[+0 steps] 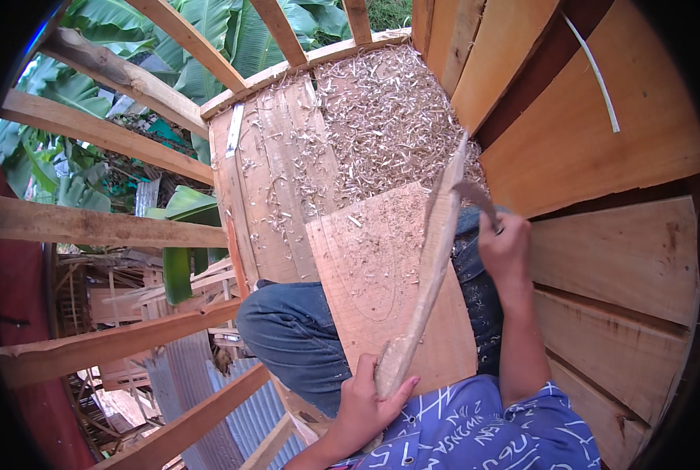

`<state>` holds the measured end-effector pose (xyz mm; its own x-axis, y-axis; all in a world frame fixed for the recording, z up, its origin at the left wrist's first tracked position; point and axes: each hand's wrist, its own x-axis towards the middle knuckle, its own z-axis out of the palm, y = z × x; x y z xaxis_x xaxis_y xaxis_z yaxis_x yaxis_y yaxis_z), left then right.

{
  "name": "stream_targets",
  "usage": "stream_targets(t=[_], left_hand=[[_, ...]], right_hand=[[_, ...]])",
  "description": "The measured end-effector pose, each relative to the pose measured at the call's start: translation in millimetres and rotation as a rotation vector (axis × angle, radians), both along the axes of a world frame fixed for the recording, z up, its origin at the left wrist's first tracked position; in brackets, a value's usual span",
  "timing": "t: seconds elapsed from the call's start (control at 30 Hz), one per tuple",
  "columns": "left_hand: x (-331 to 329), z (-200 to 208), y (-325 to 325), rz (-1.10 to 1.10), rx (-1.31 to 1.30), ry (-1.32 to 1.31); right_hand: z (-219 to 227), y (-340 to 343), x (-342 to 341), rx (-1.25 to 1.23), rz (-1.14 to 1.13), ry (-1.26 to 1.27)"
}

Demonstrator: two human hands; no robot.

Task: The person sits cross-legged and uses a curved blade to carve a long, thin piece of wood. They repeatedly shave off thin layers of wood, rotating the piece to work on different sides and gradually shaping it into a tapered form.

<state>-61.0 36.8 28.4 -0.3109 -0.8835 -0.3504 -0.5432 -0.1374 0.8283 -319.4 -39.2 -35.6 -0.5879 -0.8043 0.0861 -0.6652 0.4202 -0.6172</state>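
A long, rough-carved piece of wood (441, 243) slants across my lap, its pointed end up and to the right. My left hand (369, 409) is wrapped round its thicker lower end. The right hand (506, 249) is closed on the handle of a knife (475, 193), whose dark blade meets the right side of the wood near the upper part. Part of the handle is hidden by my fingers. Under the piece, a flat wooden board (366, 313) rests across my legs, with a curved pencil-like outline and small shavings on it.
Curled wood shavings (389, 110) cover much of the plank floor (276, 157) ahead. A plank wall (608, 266) stands close on my right. Along the left and front run spaced wooden rails (107, 227), with banana leaves and corrugated metal sheets (185, 392) beyond them.
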Motion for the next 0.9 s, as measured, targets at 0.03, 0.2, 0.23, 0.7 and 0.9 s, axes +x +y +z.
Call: stream_targets(t=[0.03, 0.2, 0.23, 0.7, 0.9], left_hand=[[-1.1, -1.3, 3.5, -0.043, 0.019, 0.039], [19.7, -15.1, -6.9, 0.128, -0.117, 0.015], [22.2, -18.1, -6.0, 0.171, -0.053, 0.044], [11.6, -2.2, 0.6, 0.041, 0.022, 0.041], [24.3, -9.4, 2.4, 0.126, -0.012, 0.079]], right_hand=[[5.1, -6.9, -27.4, 0.036, -0.189, -0.005], [52.0, 3.7, -14.1, -0.001, 0.087, -0.204], [52.0, 11.9, -0.7, -0.002, 0.241, -0.182], [1.5, 15.5, 29.3, -0.088, 0.299, -0.02], [38.3, -3.4, -37.7, -0.054, 0.088, -0.098]])
